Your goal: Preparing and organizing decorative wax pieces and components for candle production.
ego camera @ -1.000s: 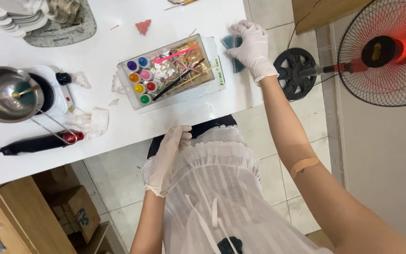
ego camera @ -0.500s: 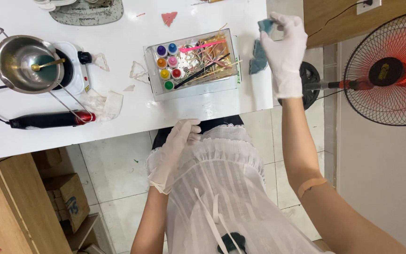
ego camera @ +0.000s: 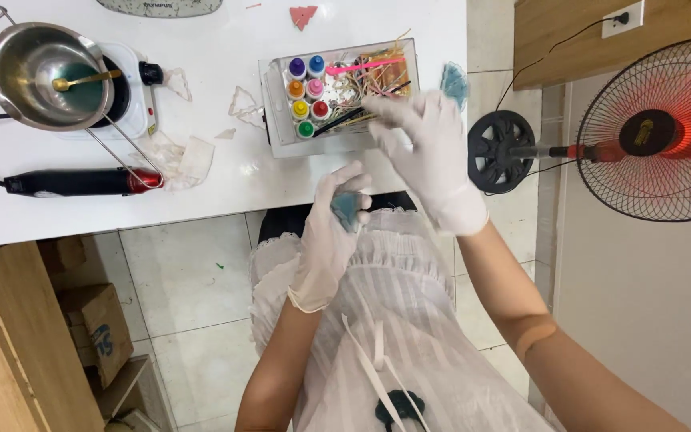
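A paint box (ego camera: 277,104) and pot (ego camera: 45,76) sit on the table (ego camera: 225,188); the left hand (ego camera: 331,232) pinches a blue piece (ego camera: 348,210), while the right hand (ego camera: 429,156) hovers spread and empty above it.

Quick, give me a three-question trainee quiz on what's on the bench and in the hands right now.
1. True or false: the left hand holds a small blue piece.
2. Which is nearest the right hand? A) metal pot B) clear box of coloured bottles C) black heat tool
3. Fill in: the pot sits on a white ____.

Key: 1 true; 2 B; 3 hot plate.
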